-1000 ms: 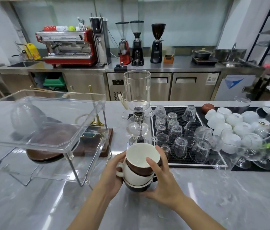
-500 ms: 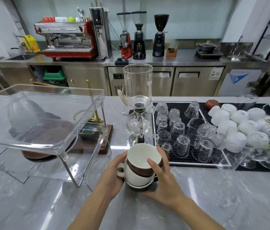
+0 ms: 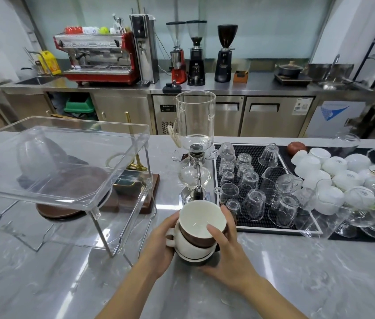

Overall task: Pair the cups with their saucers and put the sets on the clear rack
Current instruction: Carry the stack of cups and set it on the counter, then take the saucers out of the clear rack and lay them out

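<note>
A stack of cups sits at the counter's front middle: a brown cup with a white inside (image 3: pixel 201 223) rests in a white cup (image 3: pixel 187 246), with dark ware (image 3: pixel 195 261) under them. My left hand (image 3: pixel 161 242) wraps the stack's left side by the white handle. My right hand (image 3: pixel 226 252) holds its right side, thumb over the top cup's rim. The clear two-tier rack (image 3: pixel 66 162) stands to the left, its shelves bare. Brown saucers (image 3: pixel 66 203) lie behind it, seen through the plastic.
A glass siphon brewer (image 3: pixel 195 143) stands just behind the stack. To the right, a black mat (image 3: pixel 246 148) holds several upturned glasses, then white bowls (image 3: pixel 334 166) and stemmed glasses. A wooden board (image 3: pixel 154 180) sits behind the rack.
Both hands keep the same grip on the cup stack. The view has tilted down a little; the stack has hardly shifted.
</note>
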The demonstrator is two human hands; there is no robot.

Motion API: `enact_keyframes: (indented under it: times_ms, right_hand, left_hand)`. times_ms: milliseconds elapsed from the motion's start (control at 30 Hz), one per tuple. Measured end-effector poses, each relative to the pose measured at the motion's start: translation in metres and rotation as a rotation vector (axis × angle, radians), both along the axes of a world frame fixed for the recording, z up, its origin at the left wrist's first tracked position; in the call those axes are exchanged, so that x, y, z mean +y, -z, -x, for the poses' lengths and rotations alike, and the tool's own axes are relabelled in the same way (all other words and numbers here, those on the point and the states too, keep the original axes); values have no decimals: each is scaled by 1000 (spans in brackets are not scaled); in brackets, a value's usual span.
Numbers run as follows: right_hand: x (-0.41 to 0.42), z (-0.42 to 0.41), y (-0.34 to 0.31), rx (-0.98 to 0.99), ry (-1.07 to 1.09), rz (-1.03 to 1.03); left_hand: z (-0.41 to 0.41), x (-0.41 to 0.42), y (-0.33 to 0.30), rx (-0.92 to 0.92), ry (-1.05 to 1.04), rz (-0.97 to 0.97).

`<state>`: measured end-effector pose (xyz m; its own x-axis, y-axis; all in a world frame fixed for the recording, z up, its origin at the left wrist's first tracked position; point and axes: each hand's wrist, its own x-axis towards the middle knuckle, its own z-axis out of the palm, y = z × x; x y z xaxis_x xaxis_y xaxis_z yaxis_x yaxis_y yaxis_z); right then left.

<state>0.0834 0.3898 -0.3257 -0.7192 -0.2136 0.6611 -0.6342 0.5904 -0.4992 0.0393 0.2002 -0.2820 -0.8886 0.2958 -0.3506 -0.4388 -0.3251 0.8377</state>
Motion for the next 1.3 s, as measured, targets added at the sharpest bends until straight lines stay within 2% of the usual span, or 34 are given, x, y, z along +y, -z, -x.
enact_keyframes:
  times_ms: [300, 633, 733, 967, 1200, 1300]
  right_hand:
    - [7, -23, -10, -137, 121, -143]
    - [-5, -81, -28, -202, 281, -77]
    - [-18, -96, -33, -167, 298, -43]
    - [-54, -126, -37, -148, 321, 81]
    - [-135, -140, -46, -339, 244, 99]
    - [-157, -140, -46, -404, 224, 26]
  left_hand:
    - [-15, -7, -8, -48, -86, -60]
    - [-63, -28, -9, -89, -153, -82]
    - [-79, -37, -6, -140, -199, -76]
    - [-118, -77, -3, -221, -288, -195]
    - [-134, -150, -1, -212, -332, -223]
    - [-137, -172, -2, -192, -349, -191]
